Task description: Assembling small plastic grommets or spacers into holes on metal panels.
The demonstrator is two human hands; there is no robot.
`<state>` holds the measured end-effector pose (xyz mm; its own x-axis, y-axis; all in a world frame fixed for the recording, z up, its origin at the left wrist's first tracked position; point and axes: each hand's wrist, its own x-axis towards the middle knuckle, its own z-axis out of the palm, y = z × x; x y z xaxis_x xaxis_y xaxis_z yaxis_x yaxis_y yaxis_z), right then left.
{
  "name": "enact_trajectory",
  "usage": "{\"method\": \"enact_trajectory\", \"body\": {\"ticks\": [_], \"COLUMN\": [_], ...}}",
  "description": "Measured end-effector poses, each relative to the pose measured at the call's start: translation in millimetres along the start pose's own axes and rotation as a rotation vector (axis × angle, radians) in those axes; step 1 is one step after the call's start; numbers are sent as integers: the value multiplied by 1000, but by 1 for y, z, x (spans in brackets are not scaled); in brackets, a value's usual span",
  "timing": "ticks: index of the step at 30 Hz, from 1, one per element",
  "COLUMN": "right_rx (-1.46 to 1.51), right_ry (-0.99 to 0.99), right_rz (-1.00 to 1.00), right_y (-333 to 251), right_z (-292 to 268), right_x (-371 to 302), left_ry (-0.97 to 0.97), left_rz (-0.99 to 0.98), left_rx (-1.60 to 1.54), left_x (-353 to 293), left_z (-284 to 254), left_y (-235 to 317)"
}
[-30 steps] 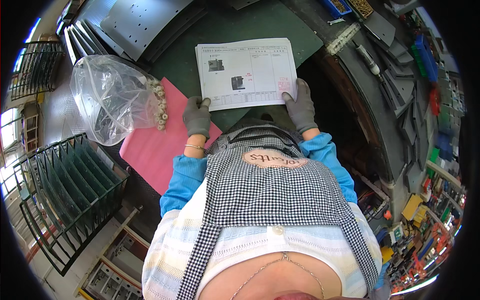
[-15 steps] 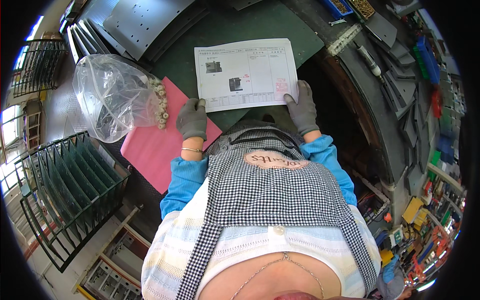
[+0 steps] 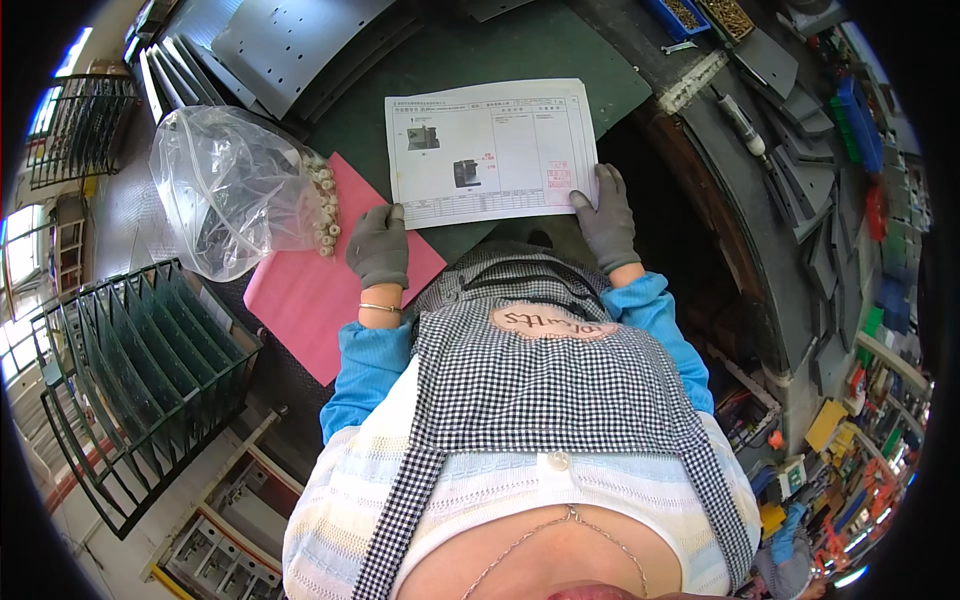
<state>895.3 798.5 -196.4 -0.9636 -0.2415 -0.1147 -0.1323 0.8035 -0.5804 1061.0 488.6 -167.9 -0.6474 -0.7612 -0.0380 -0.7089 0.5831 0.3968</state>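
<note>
Evidently, the papers [image 3: 525, 195] are over the green surface [image 3: 500, 52], between left hand [image 3: 380, 248] and right hand [image 3: 608, 230]. The right pinches them between thumb [image 3: 582, 204] and fingers [image 3: 615, 190]; the left's grip I cannot tell. Light, even tension would keep them flat. Small print [image 3: 465, 208] and red marks [image 3: 559, 176] defy reading.

Decent daylight overall, with the strongest light at the left, where the windows [image 3: 20, 242] are pretty much blown out. The clear plastic bag [image 3: 225, 195] throws crinkly white glare, and the perforated metal sheet [image 3: 290, 50] has a soft sheen. The printed paper [image 3: 515, 185] is bright and evenly lit, but its small text is mush. The gap [image 3: 675, 195] right of it sinks into near-black shadow. Fisheye bends the green rack [image 3: 150, 375] badly, the lower-right clutter [image 3: 850, 500] looks smeary, and the corners go black.
</note>
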Motion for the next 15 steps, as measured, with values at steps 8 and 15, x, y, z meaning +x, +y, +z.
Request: {"method": "enact_trajectory", "body": {"ticks": [8,15], "right_rx": [20,31], "right_ry": [-6,-14], "right_rz": [5,19], "right_y": [-1,-3], "right_z": [0,-1], "right_x": [-2,-3], "left_ry": [12,33], "left_rz": [-54,-56], "left_rx": [-19,-138], "left_x": [1,1], "left_z": [9,14], "left_y": [-10,-11]}}
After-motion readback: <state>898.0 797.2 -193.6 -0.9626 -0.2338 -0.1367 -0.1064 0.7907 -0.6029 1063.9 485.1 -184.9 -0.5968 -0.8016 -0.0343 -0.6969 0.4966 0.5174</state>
